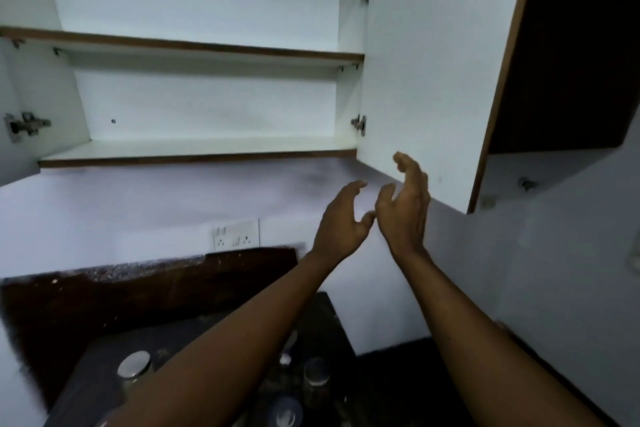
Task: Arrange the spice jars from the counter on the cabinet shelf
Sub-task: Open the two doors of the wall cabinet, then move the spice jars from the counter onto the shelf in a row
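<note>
Both forearms are seen nearest the lens, stretched up from the bottom edge toward the cabinet. Below them, on the dark counter (86, 367), the spice jars are found: one with a bright metal lid (134, 365) at the left, a darker-lidded jar (316, 378) between the arms, and a blurred blue-capped one (285, 414) at the bottom edge. None has been lifted yet.

Higher up, the left hand (341, 222) is held in the air with fingers loosely curved and spread, nothing gripped. The right hand (403, 208) is raised just beside it, fingers likewise relaxed and empty, close to the lower edge of the open cabinet door (426, 73); whether the door is touched cannot be told.

Beyond the hands, the lower shelf (194, 149) and upper shelf (180, 43) are shown bare.

Risk is judged to lie in the reach: the jars sit well below the shelf and partly hidden under the arms, so one could be knocked over during a blind grab. The door's corner hangs near the right hand and could be struck by a rising jar.
</note>
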The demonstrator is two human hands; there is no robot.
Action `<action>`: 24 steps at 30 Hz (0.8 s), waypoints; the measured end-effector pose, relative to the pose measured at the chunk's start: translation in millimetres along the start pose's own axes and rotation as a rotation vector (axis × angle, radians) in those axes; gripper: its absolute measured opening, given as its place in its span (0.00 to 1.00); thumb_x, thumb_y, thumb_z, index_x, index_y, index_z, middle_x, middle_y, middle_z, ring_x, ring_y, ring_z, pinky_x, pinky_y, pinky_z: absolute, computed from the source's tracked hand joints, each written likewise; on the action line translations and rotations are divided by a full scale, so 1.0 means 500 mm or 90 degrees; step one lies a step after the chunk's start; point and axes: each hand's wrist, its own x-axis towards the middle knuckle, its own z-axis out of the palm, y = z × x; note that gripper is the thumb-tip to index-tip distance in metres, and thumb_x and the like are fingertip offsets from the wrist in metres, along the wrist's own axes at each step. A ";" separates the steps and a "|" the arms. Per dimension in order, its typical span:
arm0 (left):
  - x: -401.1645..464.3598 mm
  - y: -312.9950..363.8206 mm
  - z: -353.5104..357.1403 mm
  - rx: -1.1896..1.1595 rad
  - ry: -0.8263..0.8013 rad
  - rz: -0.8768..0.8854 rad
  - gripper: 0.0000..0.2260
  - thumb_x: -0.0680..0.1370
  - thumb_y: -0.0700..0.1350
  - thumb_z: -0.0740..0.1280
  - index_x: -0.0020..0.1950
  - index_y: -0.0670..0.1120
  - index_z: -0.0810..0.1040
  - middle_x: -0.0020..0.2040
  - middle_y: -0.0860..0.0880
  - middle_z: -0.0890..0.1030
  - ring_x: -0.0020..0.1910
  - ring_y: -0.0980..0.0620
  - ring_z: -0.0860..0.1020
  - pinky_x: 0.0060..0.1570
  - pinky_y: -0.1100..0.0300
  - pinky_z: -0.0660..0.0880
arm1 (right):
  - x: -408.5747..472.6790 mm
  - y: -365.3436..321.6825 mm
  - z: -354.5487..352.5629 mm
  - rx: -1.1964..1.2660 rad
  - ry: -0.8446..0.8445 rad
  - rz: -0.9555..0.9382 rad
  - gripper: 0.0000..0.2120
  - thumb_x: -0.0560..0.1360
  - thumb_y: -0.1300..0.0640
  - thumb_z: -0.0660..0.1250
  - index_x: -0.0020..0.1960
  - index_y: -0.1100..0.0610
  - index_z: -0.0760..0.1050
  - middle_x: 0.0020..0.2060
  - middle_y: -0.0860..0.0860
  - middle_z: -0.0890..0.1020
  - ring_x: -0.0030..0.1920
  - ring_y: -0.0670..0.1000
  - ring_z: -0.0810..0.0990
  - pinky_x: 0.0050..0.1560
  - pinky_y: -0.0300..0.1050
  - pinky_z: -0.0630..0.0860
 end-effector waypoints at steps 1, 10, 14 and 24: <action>-0.031 -0.024 -0.009 0.005 -0.008 -0.019 0.26 0.79 0.45 0.70 0.76 0.44 0.70 0.73 0.48 0.74 0.71 0.50 0.74 0.70 0.49 0.74 | -0.045 0.006 0.016 -0.005 -0.031 0.030 0.24 0.77 0.66 0.62 0.73 0.56 0.71 0.66 0.52 0.77 0.67 0.50 0.74 0.69 0.39 0.70; -0.249 -0.211 -0.031 0.035 -0.106 -0.192 0.27 0.77 0.44 0.71 0.76 0.46 0.70 0.75 0.49 0.73 0.72 0.50 0.73 0.73 0.52 0.70 | -0.389 0.071 0.118 -0.068 -0.281 0.211 0.21 0.79 0.60 0.62 0.70 0.47 0.70 0.66 0.45 0.76 0.65 0.43 0.74 0.66 0.39 0.72; -0.334 -0.283 -0.004 0.034 -0.183 -0.289 0.29 0.74 0.41 0.72 0.75 0.43 0.70 0.72 0.45 0.74 0.70 0.46 0.75 0.73 0.52 0.70 | -0.494 0.114 0.133 -0.089 -0.406 0.274 0.20 0.79 0.58 0.62 0.71 0.52 0.71 0.65 0.50 0.77 0.65 0.49 0.75 0.64 0.40 0.71; -0.429 -0.507 0.141 0.093 -0.395 -0.410 0.31 0.74 0.40 0.72 0.76 0.39 0.67 0.73 0.41 0.73 0.72 0.44 0.73 0.72 0.54 0.69 | -0.662 0.308 0.229 -0.134 -0.612 0.404 0.24 0.76 0.60 0.70 0.70 0.64 0.73 0.67 0.60 0.77 0.69 0.59 0.74 0.71 0.52 0.70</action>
